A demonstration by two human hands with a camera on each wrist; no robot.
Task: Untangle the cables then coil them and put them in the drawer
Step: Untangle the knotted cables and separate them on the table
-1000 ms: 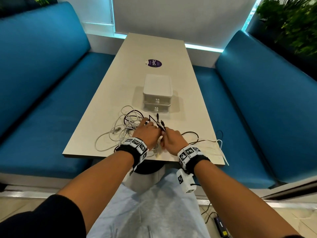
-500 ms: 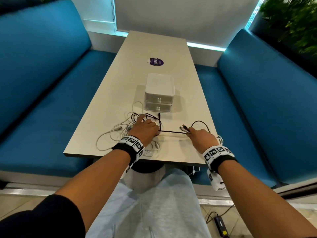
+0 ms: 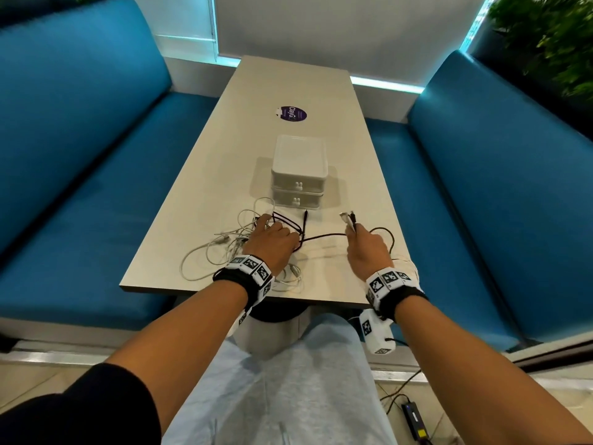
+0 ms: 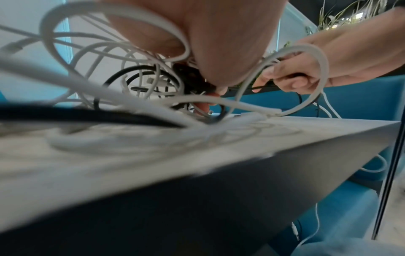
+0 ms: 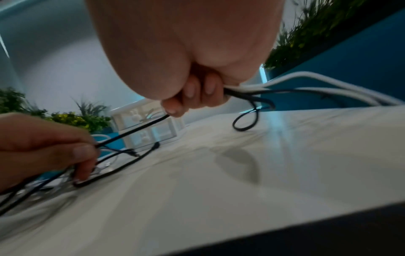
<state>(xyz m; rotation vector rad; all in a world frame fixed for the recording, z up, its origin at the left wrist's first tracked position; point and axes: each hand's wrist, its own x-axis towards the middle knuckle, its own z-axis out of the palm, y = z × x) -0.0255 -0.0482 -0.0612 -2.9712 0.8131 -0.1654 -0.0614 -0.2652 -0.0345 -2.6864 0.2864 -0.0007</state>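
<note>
A tangle of white cables (image 3: 224,248) and black cable loops (image 3: 285,221) lies at the near end of the table (image 3: 288,81). My left hand (image 3: 272,232) rests on the tangle and pinches the black cable (image 5: 122,136) between thumb and finger. My right hand (image 3: 354,232), off to the right, grips a black and a white cable together, their plugs (image 3: 348,218) sticking out past the fingers (image 5: 197,93). The black cable (image 3: 324,236) runs taut between the two hands. The white two-drawer unit (image 3: 300,175) stands just beyond, with both drawers closed.
Blue benches (image 3: 80,175) flank the table on both sides. A purple sticker (image 3: 292,114) lies past the drawer unit. White cable (image 3: 407,263) hangs over the table's near right edge. A power adapter (image 3: 414,419) lies on the floor at the right.
My right hand has pulled away to the right with the cable ends, then moved forward slightly. The black cable is drawn out of the tangle. My left hand stays on the pile.
</note>
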